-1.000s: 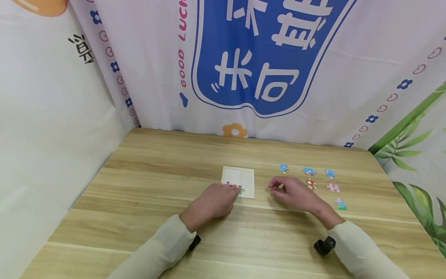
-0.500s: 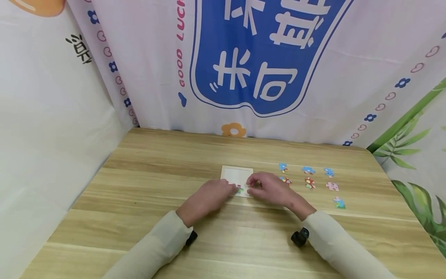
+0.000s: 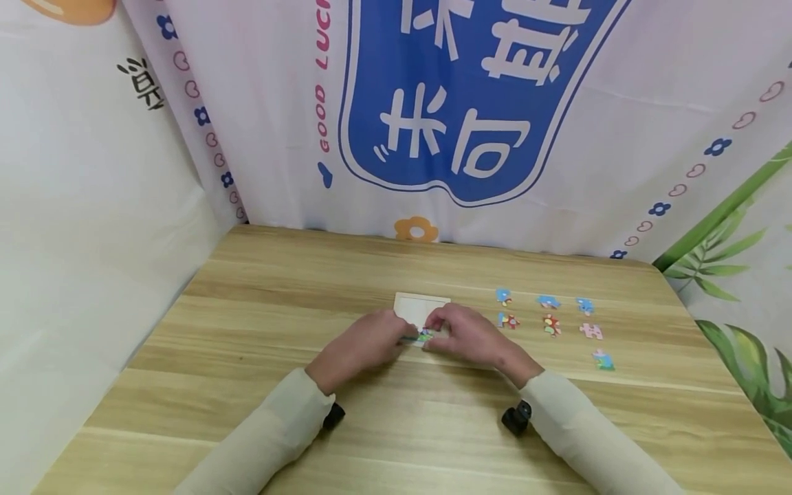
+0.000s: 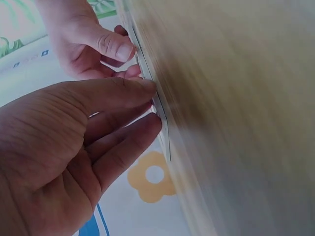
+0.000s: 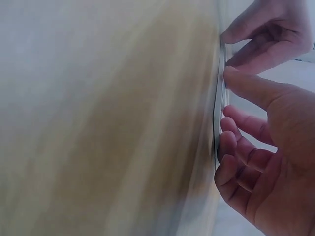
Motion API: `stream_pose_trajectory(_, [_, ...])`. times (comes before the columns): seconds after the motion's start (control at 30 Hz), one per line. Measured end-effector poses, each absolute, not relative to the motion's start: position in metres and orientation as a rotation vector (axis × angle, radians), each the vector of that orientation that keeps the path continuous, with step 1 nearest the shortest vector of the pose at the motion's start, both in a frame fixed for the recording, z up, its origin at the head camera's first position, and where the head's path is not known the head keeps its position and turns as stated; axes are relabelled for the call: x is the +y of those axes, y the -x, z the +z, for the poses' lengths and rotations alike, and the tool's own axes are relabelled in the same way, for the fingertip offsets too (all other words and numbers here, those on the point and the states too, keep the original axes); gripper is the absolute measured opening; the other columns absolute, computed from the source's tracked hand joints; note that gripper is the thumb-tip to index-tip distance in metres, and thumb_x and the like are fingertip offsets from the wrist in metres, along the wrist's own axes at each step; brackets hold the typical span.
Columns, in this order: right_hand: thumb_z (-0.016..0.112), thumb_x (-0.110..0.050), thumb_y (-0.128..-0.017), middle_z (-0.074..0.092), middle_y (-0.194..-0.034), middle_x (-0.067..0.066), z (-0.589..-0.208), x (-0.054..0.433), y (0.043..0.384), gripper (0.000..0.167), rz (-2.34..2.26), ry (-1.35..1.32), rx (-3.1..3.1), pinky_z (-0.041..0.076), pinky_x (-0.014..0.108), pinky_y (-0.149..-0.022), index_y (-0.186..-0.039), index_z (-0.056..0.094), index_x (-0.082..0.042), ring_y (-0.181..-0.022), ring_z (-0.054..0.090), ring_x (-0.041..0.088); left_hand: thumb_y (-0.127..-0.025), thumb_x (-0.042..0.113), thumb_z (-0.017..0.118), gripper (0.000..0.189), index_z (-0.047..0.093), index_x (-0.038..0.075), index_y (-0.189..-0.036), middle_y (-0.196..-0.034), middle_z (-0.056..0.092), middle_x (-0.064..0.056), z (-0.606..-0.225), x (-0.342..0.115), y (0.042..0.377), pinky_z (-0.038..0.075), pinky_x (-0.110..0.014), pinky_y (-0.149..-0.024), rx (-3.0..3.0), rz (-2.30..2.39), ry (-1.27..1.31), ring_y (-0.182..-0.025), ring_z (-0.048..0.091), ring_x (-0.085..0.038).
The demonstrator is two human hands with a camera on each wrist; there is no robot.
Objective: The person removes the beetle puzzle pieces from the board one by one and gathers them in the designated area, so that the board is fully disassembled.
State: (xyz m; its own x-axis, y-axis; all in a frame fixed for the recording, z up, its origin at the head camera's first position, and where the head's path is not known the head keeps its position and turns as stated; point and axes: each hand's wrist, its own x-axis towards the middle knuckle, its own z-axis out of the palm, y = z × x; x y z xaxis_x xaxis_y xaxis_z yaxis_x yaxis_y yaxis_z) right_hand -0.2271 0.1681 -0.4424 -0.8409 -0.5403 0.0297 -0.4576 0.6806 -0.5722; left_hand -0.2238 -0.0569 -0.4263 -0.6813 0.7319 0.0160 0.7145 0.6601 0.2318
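Observation:
A small square puzzle tray (image 3: 411, 306), pale with a raised rim, lies on the table in the head view. A green and purple jigsaw piece (image 3: 424, 335) shows in its near part. My right hand (image 3: 467, 335) has thumb and forefinger on either side of this piece, its other fingers curled. My left hand (image 3: 365, 344) is at the tray's near left, thumb and fingertips at a jigsaw piece mostly hidden under them. Both wrist views show the left hand (image 4: 54, 142) and right hand (image 5: 290, 147) almost touching at the tray edge, seen edge-on; the pieces are hidden there.
Several loose jigsaw pieces lie right of the tray, among them a red one (image 3: 552, 325), a pink one (image 3: 591, 331) and a blue-green one (image 3: 603, 359). A printed curtain (image 3: 278, 137) hangs along the table's (image 3: 247, 302) back edge.
My right hand has moved left from beside the loose pieces to the tray, uncovering a red and yellow piece. My left hand has stayed at the tray, shifting slightly left.

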Motion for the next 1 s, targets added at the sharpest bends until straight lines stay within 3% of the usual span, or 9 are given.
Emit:
stream_pose_trajectory(0.17, [0.083, -0.030, -0.089, 0.064, -0.099, -0.007, -0.444, 0.166, 0.229, 0.026, -0.828, 0.801, 2.763, 0.050, 0.036, -0.085, -0.108, 0.072, -0.016, -0.093, 0.060, 0.014, -0.093, 0.004, 0.073, 0.014, 0.075, 0.015, -0.086, -0.079, 0.062, 0.007, -0.425, -0.063, 0.226, 0.043, -0.027, -0.060, 2.753, 0.313, -1.327, -0.064, 0.045, -0.010])
stream_pose_trajectory(0.37, [0.084, -0.028, -0.088, 0.063, -0.096, -0.008, -0.444, 0.166, 0.229, 0.024, -0.834, 0.751, 2.749, 0.050, 0.035, -0.082, -0.106, 0.072, -0.018, -0.089, 0.059, 0.013, -0.092, 0.006, 0.074, 0.012, 0.080, 0.017, -0.092, -0.100, 0.074, 0.005, -0.425, -0.069, 0.229, 0.043, -0.025, -0.060, 2.710, 0.310, -1.377, -0.065, 0.047, -0.006])
stream_pose_trajectory(0.57, [0.084, -0.028, -0.089, 0.063, -0.088, -0.009, -0.443, 0.167, 0.229, 0.025, -0.864, 0.715, 2.701, 0.049, 0.035, -0.078, -0.107, 0.070, -0.018, -0.082, 0.058, 0.013, -0.089, 0.007, 0.074, 0.011, 0.081, 0.013, -0.096, -0.076, 0.064, 0.009, -0.424, -0.072, 0.228, 0.038, -0.024, -0.056, 2.741, 0.440, -1.369, -0.060, 0.042, -0.005])
stream_pose_trajectory(0.73, [0.083, -0.028, -0.089, 0.063, -0.087, -0.009, -0.443, 0.167, 0.228, 0.025, -0.864, 0.683, 2.693, 0.049, 0.036, -0.078, -0.108, 0.069, -0.019, -0.080, 0.058, 0.012, -0.088, 0.006, 0.074, 0.015, 0.082, 0.010, -0.099, -0.079, 0.067, 0.007, -0.424, -0.075, 0.231, 0.041, -0.023, -0.057, 2.796, 0.497, -1.364, -0.060, 0.045, -0.005])
stream_pose_trajectory(0.9, [0.083, -0.028, -0.089, 0.064, -0.087, -0.009, -0.443, 0.167, 0.228, 0.026, -0.871, 0.683, 2.685, 0.050, 0.036, -0.078, -0.109, 0.069, -0.018, -0.080, 0.059, 0.012, -0.090, 0.011, 0.076, 0.012, 0.083, 0.013, -0.098, -0.102, 0.073, -0.002, -0.425, -0.078, 0.233, 0.055, -0.029, -0.074, 2.766, 0.371, -1.386, -0.085, 0.066, -0.014])
stream_pose_trajectory(1.0, [0.083, -0.028, -0.090, 0.064, -0.087, -0.009, -0.443, 0.167, 0.228, 0.027, -0.868, 0.694, 2.687, 0.050, 0.036, -0.078, -0.109, 0.069, -0.017, -0.080, 0.059, 0.012, -0.091, 0.009, 0.077, 0.011, 0.084, 0.013, -0.099, -0.113, 0.073, -0.005, -0.426, -0.080, 0.234, 0.056, -0.034, -0.086, 2.712, 0.361, -1.410, -0.103, 0.068, -0.019])
